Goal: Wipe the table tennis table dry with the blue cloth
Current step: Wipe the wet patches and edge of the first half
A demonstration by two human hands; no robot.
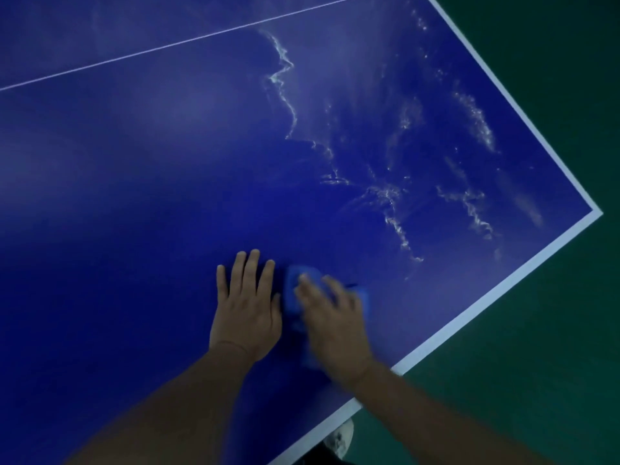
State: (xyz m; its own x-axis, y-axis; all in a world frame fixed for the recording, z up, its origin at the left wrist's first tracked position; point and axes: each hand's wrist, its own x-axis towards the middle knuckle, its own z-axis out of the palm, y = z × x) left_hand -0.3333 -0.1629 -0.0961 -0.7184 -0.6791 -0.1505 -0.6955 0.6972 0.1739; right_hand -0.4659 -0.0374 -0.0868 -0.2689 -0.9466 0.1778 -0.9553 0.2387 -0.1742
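Observation:
The blue table tennis table (134, 182) fills most of the view, its white-edged corner at the right. Streaks and beads of water (392, 196) lie across the right half, from the centre line down toward the near edge. A blue cloth (293, 297) lies flat on the table near the front edge. My right hand (332, 320) presses on the cloth with fingers spread; it is blurred. My left hand (246, 307) rests flat on the bare table just left of the cloth, fingers straight.
A thin white centre line (167, 45) crosses the table at the top left. The white border (469, 307) marks the near edge, with green floor (536, 364) beyond it. A light shoe (340, 437) shows below the edge.

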